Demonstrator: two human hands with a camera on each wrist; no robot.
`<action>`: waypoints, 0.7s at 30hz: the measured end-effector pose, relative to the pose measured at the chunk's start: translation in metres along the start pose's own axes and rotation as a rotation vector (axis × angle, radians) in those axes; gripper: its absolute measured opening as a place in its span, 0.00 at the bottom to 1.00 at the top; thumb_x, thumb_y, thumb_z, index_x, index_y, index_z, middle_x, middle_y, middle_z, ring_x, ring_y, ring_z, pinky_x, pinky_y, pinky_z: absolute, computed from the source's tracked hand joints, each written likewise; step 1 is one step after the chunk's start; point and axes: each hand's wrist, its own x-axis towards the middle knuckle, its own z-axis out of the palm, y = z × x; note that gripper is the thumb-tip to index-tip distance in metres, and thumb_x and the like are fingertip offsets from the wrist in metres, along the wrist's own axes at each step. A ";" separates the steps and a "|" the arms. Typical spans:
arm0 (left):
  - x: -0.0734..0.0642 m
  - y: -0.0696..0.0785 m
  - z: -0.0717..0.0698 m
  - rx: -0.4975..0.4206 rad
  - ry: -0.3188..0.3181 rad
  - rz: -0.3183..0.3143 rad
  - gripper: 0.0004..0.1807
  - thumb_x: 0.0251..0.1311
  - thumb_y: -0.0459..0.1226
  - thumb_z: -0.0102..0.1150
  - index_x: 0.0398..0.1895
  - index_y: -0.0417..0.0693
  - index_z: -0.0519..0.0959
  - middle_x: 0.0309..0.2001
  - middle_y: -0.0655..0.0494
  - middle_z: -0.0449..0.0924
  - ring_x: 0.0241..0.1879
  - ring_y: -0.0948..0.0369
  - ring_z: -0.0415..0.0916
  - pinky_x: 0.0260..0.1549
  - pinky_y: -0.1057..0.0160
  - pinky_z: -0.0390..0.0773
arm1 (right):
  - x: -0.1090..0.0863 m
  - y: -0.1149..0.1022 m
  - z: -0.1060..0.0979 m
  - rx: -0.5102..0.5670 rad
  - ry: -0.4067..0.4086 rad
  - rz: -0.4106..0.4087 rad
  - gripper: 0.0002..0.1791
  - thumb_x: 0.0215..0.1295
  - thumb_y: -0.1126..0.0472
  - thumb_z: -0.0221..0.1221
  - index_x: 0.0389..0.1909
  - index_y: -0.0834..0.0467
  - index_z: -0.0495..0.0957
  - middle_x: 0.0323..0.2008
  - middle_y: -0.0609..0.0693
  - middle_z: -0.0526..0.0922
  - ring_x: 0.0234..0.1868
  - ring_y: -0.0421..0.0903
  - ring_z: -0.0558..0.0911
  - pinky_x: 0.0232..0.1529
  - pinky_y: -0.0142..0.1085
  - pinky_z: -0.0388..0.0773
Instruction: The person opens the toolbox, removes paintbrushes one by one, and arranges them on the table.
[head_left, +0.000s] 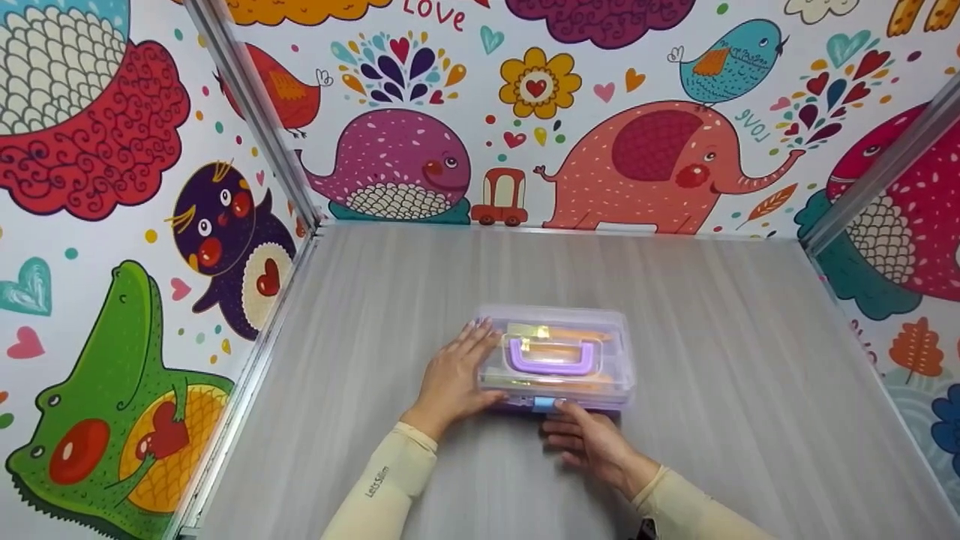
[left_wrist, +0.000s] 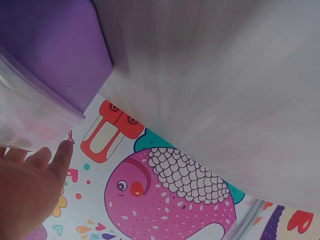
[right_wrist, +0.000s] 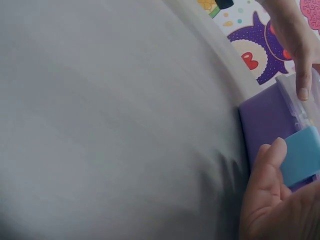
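A storage box (head_left: 615, 367) with a clear lid and purple base (right_wrist: 270, 115) stands on the table. On its lid lies a purple handle (head_left: 551, 367), and a blue latch (head_left: 545, 404) is at the front. Orange and yellow things show blurrily through the lid. My left hand (head_left: 454, 379) rests on the lid's left end, fingers toward the back and thumb at the front edge. At the front, my right hand (head_left: 596, 442) touches the latch with its thumb, the other fingers loosely bent below it. The left wrist view shows the box's purple side (left_wrist: 75, 55) and left fingers (left_wrist: 60, 160) against the lid.
The box stands on a grey wood-grain table (head_left: 360, 300). Walls with printed cartoon animals (head_left: 405, 165) rise at the back, left and right. Metal strips (head_left: 259, 112) run along the corners and left table edge.
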 end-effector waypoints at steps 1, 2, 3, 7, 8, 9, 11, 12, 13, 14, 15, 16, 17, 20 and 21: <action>0.000 0.000 0.000 0.000 -0.003 0.001 0.55 0.39 0.59 0.78 0.73 0.52 0.67 0.76 0.55 0.57 0.74 0.52 0.54 0.68 0.50 0.61 | 0.001 0.000 0.000 -0.010 0.003 -0.003 0.41 0.63 0.37 0.61 0.60 0.69 0.74 0.51 0.57 0.84 0.45 0.48 0.84 0.37 0.37 0.80; 0.000 0.000 0.000 0.000 -0.004 0.002 0.55 0.39 0.59 0.78 0.73 0.52 0.67 0.76 0.55 0.57 0.74 0.52 0.53 0.68 0.50 0.61 | 0.001 0.001 0.000 -0.020 0.007 -0.007 0.41 0.62 0.37 0.61 0.60 0.69 0.74 0.50 0.57 0.84 0.45 0.48 0.84 0.37 0.37 0.80; 0.000 0.000 -0.001 -0.001 -0.004 0.005 0.55 0.39 0.59 0.78 0.73 0.52 0.67 0.76 0.55 0.57 0.74 0.52 0.53 0.68 0.50 0.61 | 0.001 0.001 0.000 -0.023 0.016 -0.006 0.41 0.62 0.36 0.61 0.59 0.69 0.74 0.49 0.57 0.85 0.44 0.48 0.84 0.37 0.37 0.81; 0.000 -0.001 -0.001 0.002 -0.006 0.008 0.54 0.40 0.59 0.77 0.73 0.52 0.67 0.76 0.55 0.56 0.74 0.52 0.53 0.68 0.49 0.61 | 0.002 0.001 0.001 -0.037 0.045 -0.005 0.40 0.61 0.34 0.62 0.52 0.68 0.74 0.43 0.57 0.87 0.40 0.48 0.85 0.34 0.37 0.82; 0.000 -0.001 -0.002 0.002 -0.002 0.008 0.54 0.40 0.59 0.77 0.73 0.52 0.67 0.76 0.55 0.56 0.74 0.52 0.53 0.68 0.49 0.61 | 0.002 0.001 0.000 -0.039 0.050 -0.004 0.39 0.60 0.33 0.62 0.50 0.67 0.73 0.41 0.57 0.87 0.39 0.48 0.85 0.33 0.37 0.83; 0.000 -0.001 -0.001 0.002 0.002 0.011 0.54 0.40 0.59 0.77 0.73 0.52 0.67 0.76 0.55 0.57 0.74 0.52 0.53 0.68 0.49 0.61 | 0.001 0.001 0.000 -0.044 0.053 -0.003 0.39 0.59 0.32 0.62 0.49 0.66 0.73 0.40 0.56 0.87 0.38 0.47 0.85 0.32 0.37 0.83; 0.000 -0.001 -0.002 0.003 0.007 0.016 0.55 0.40 0.59 0.77 0.73 0.52 0.66 0.76 0.54 0.56 0.74 0.52 0.52 0.68 0.48 0.61 | 0.001 0.000 -0.001 -0.059 0.051 -0.005 0.39 0.58 0.31 0.62 0.48 0.65 0.74 0.39 0.55 0.87 0.36 0.46 0.85 0.31 0.36 0.82; 0.000 -0.001 -0.001 0.002 0.010 0.020 0.55 0.40 0.59 0.77 0.73 0.52 0.66 0.76 0.54 0.56 0.74 0.52 0.53 0.68 0.48 0.61 | 0.001 -0.001 -0.002 -0.065 0.050 -0.006 0.40 0.58 0.31 0.62 0.47 0.65 0.74 0.38 0.55 0.87 0.36 0.46 0.85 0.30 0.36 0.82; 0.000 -0.001 -0.001 0.004 0.011 0.021 0.55 0.41 0.59 0.77 0.74 0.52 0.66 0.76 0.54 0.56 0.74 0.52 0.53 0.68 0.48 0.61 | 0.000 -0.001 -0.003 -0.072 0.047 -0.005 0.40 0.57 0.30 0.62 0.47 0.65 0.75 0.38 0.54 0.87 0.35 0.45 0.85 0.30 0.36 0.82; 0.000 -0.002 -0.001 0.005 0.011 0.022 0.54 0.41 0.59 0.77 0.73 0.51 0.66 0.76 0.54 0.56 0.74 0.52 0.53 0.68 0.48 0.62 | 0.000 -0.002 -0.003 -0.080 0.045 -0.005 0.40 0.57 0.30 0.62 0.47 0.65 0.76 0.38 0.54 0.87 0.35 0.45 0.85 0.30 0.35 0.82; 0.000 -0.002 -0.001 0.006 0.014 0.024 0.54 0.40 0.59 0.77 0.73 0.51 0.67 0.76 0.54 0.57 0.74 0.52 0.53 0.67 0.48 0.62 | -0.001 -0.002 -0.004 -0.089 0.040 -0.009 0.39 0.58 0.31 0.62 0.47 0.65 0.76 0.38 0.54 0.87 0.34 0.44 0.85 0.29 0.35 0.82; 0.000 -0.002 -0.001 0.005 0.017 0.024 0.54 0.40 0.60 0.77 0.73 0.51 0.67 0.75 0.54 0.58 0.74 0.52 0.54 0.67 0.49 0.63 | -0.001 -0.002 -0.004 -0.097 0.036 -0.011 0.39 0.58 0.31 0.62 0.46 0.65 0.76 0.38 0.54 0.87 0.34 0.44 0.85 0.29 0.35 0.82; 0.000 -0.002 -0.001 0.003 0.020 0.023 0.54 0.39 0.60 0.77 0.72 0.51 0.68 0.75 0.54 0.58 0.73 0.52 0.55 0.67 0.49 0.63 | -0.002 -0.002 -0.004 -0.103 0.032 -0.015 0.38 0.58 0.31 0.62 0.46 0.65 0.76 0.38 0.54 0.87 0.34 0.44 0.85 0.29 0.34 0.82; 0.000 -0.002 0.000 -0.003 0.033 0.021 0.54 0.38 0.60 0.78 0.71 0.51 0.69 0.74 0.54 0.60 0.73 0.51 0.57 0.67 0.50 0.64 | -0.003 -0.004 -0.004 -0.130 0.020 -0.041 0.37 0.61 0.33 0.62 0.46 0.66 0.77 0.38 0.54 0.87 0.35 0.44 0.84 0.29 0.34 0.81; 0.000 -0.002 0.000 -0.005 0.038 0.022 0.54 0.37 0.60 0.78 0.71 0.51 0.70 0.74 0.54 0.61 0.73 0.51 0.57 0.67 0.50 0.64 | -0.004 -0.004 -0.004 -0.142 0.016 -0.053 0.37 0.61 0.33 0.61 0.46 0.67 0.78 0.38 0.54 0.87 0.35 0.44 0.84 0.29 0.34 0.81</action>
